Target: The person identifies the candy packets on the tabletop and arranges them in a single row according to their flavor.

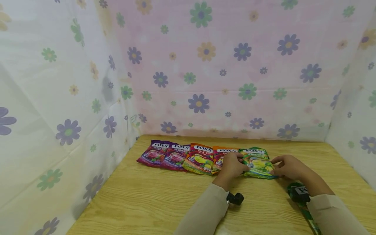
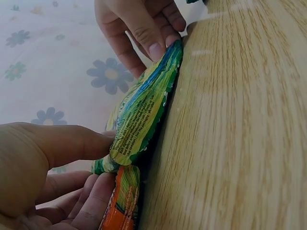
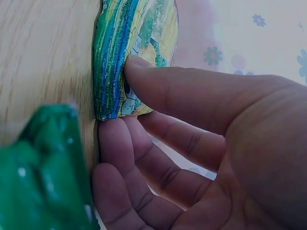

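Both hands hold a green Fox's candy bag at the right end of a row of candy bags. My left hand pinches its left edge between thumb and fingers, beside an orange fruits bag that this hand partly covers. At the opposite edge, my right hand grips the bag's lower corner. In the left wrist view the green bag stretches between both hands, its bottom edge close to the wood. The right wrist view shows my thumb on the front and fingers curled beneath.
Further left in the row lie another orange fruits bag and two purple berries bags, one overlapping the other. A second green bag lies under my right forearm. Flowered cloth walls the wooden table at back and sides.
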`<state>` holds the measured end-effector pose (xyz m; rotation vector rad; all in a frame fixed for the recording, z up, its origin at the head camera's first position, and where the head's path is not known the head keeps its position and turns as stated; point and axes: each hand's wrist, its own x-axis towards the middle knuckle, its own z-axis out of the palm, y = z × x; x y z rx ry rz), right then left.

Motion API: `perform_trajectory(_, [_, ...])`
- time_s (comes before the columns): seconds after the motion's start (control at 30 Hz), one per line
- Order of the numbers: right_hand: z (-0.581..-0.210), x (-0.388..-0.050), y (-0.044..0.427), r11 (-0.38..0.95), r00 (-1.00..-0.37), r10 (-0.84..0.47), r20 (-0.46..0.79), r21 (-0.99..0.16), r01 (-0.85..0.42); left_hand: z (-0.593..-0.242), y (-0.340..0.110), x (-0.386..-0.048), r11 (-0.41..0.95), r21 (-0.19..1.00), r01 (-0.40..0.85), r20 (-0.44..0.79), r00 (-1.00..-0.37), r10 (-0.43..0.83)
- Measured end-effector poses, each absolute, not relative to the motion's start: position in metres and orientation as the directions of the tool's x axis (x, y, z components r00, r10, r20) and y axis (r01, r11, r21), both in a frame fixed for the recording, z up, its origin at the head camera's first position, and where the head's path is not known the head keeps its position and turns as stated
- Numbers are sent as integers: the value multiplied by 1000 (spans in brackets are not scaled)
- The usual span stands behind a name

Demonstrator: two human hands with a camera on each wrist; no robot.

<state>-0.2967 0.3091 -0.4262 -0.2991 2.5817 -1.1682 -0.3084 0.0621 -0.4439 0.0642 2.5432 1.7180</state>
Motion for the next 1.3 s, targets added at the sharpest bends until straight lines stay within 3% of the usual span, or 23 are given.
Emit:
perform_trajectory(1.03, [-412, -293, 315, 818, -951, -288, -115, -546, -182, -443, 69, -305, 396, 917, 52, 18, -996, 90])
perform_trajectory(1.3, [-399, -282, 336, 840, -959, -277, -59, -499, -212, -433, 85, -292, 432, 895, 109, 40, -985, 165])
